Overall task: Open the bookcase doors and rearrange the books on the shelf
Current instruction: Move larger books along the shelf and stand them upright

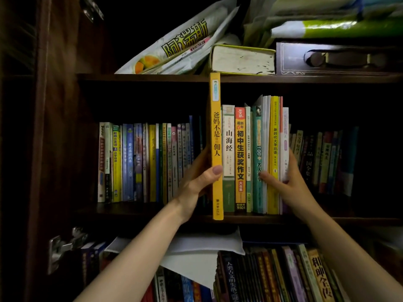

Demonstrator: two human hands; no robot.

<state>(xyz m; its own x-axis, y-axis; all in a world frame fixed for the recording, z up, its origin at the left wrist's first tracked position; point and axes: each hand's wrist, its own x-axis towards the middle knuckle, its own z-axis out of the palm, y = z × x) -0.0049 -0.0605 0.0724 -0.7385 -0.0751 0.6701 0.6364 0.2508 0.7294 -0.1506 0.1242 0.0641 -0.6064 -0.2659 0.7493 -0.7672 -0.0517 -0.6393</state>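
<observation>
The bookcase stands open, its left door (19, 127) swung aside. A row of books pulled forward stands upright at the front of the middle shelf (152, 216). My left hand (199, 177) grips the tall yellow book (216, 138) at the row's left end, thumb across its spine. My right hand (285, 182) grips the thin books (273, 149) at the right end, thumb on a yellow spine, fingers behind a white one. Between them stand a white-green book (228, 158), an orange book (240, 158) and a teal book (258, 158).
Further back on the middle shelf stand a left row of books (141, 162) and a darker right row (322, 162). Bags, a thick lying book (242, 59) and a purple box (335, 58) fill the upper shelf. Papers (196, 251) lie on the lower shelf's books. A hinge (63, 247) juts out.
</observation>
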